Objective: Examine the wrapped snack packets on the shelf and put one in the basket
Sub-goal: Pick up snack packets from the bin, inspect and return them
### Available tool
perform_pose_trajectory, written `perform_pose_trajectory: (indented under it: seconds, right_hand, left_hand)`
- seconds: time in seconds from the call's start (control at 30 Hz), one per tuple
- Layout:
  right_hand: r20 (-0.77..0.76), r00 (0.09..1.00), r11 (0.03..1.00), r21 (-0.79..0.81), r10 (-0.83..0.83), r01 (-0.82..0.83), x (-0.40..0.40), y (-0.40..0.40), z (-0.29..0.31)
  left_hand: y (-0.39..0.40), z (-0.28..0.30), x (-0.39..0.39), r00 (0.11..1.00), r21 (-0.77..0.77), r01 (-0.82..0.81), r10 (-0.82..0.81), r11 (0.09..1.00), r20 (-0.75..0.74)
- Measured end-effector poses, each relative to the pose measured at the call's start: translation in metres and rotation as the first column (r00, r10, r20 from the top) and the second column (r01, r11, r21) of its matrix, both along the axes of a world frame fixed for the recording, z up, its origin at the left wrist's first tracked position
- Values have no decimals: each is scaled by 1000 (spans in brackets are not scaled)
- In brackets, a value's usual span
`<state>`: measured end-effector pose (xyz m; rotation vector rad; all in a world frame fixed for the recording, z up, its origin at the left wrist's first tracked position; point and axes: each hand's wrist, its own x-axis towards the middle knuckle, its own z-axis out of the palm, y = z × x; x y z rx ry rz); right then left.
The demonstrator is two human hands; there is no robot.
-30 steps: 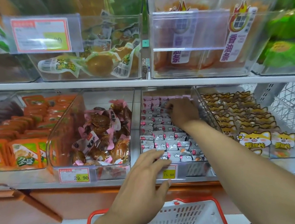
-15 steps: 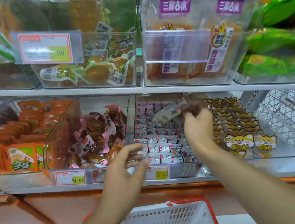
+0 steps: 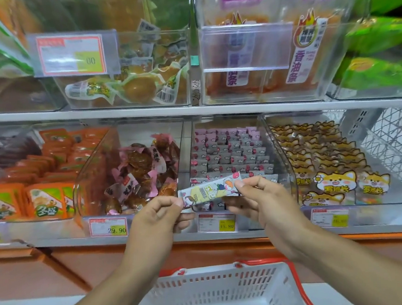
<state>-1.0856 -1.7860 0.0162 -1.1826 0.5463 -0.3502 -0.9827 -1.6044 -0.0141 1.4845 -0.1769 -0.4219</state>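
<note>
Left hand [image 3: 152, 219] pinching the left end of a snack packet [image 3: 209, 189], right hand [image 3: 265, 200] pinching the right end; both grips closed on it, thumbs on top. Held level in front of the clear bin of small wrapped packets [image 3: 229, 154] on the lower shelf [image 3: 57, 242], well above the basket [image 3: 222, 294]. Picked out and under inspection; dropping it into the white, red-rimmed basket below not yet done. Long, slim, pale wrapper with yellow panel, cartoon figure, pink and brown round marks near the ends; crinkly film, likely light.
</note>
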Motion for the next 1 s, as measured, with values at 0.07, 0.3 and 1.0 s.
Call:
perform_pose_trajectory:
  seconds: [0.07, 0.3, 1.0]
  right_hand:
    - [-11, 1000, 1000, 9, -22, 22, 1, -1, -1]
    - [7, 998, 987, 148, -63, 61, 5, 0, -11]
    - [-17, 969, 927, -287, 248, -242, -9, -2, 3]
  left_hand:
    - [0, 1, 2, 1000, 1, -8, 8, 1000, 3]
    - [-5, 0, 0, 998, -41, -68, 67, 997, -16]
    - [0, 12, -8, 980, 88, 60, -75, 994, 182]
